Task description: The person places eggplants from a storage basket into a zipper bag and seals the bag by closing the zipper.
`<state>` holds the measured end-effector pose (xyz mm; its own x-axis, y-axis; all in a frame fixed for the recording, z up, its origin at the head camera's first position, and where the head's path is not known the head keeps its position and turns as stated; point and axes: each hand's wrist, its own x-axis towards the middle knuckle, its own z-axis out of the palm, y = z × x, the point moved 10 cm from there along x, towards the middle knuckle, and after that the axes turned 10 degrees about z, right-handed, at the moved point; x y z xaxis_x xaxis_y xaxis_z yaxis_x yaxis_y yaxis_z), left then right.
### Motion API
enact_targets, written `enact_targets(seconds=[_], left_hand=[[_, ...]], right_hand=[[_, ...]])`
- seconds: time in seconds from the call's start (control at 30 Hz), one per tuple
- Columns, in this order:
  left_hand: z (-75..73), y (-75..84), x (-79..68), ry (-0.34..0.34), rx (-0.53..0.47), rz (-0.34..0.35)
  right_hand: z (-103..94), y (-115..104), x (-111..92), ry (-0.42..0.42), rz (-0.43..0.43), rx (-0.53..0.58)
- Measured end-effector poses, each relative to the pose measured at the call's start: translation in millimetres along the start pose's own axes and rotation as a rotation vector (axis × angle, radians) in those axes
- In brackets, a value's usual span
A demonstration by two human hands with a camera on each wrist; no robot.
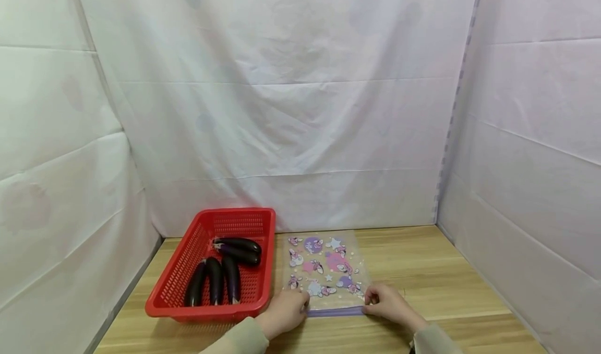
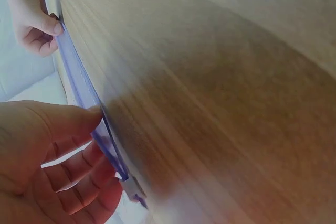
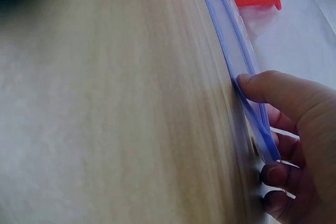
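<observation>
A clear slider zip bag [image 1: 324,270] printed with pink and purple cartoon figures lies flat on the table, its purple zip edge [image 1: 335,312] toward me. My left hand [image 1: 287,308] pinches that edge near its left end between thumb and fingers. In the left wrist view a pale slider [image 2: 132,188] sits at the end of the zip, just past my left fingers. At the other end, my right hand [image 1: 387,304] pinches the edge near the corner. The right wrist view shows my thumb [image 3: 257,85] on the purple strip and the fingers behind it.
Left of the bag stands a red plastic basket [image 1: 269,270] with several dark purple eggplants [image 1: 215,281] inside. Its front right corner is close to my left forearm. White cloth [image 1: 281,109] hangs behind and on both sides of the wooden table [image 1: 436,281].
</observation>
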<state>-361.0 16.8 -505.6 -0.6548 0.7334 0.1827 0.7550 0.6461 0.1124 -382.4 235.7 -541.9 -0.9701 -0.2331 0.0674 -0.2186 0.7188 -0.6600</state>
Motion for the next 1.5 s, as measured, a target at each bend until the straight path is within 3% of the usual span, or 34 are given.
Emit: enact_targets(seconds=[0.43, 0.77, 1.07, 1.27, 1.37, 1.5], left_hand=[[-10.0, 4.4, 2.1, 0.067, 0.003, 0.024], [-31.3, 12.3, -2.3, 0.272, 0.034, 0.090], [-33.2, 7.3, -4.0, 0.313, 0.032, 0.058], [-30.5, 6.2, -3.1, 0.298, 0.046, 0.059], [-31.0, 5.2, -2.6, 0.294, 0.046, 0.054], [-32.9, 5.8, -4.0, 0.308, 0.049, 0.060]], right_hand=[[-3.7, 1, -4, 0.070, -0.022, 0.032], [-6.4, 10, -7, 0.174, 0.017, 0.114], [-13.5, 16, -9, 0.358, 0.098, 0.274], [-22.6, 10, -14, 0.526, 0.032, 0.359], [-23.8, 10, -16, 0.556, 0.038, 0.377], [-18.8, 17, -13, 0.525, 0.107, 0.453]])
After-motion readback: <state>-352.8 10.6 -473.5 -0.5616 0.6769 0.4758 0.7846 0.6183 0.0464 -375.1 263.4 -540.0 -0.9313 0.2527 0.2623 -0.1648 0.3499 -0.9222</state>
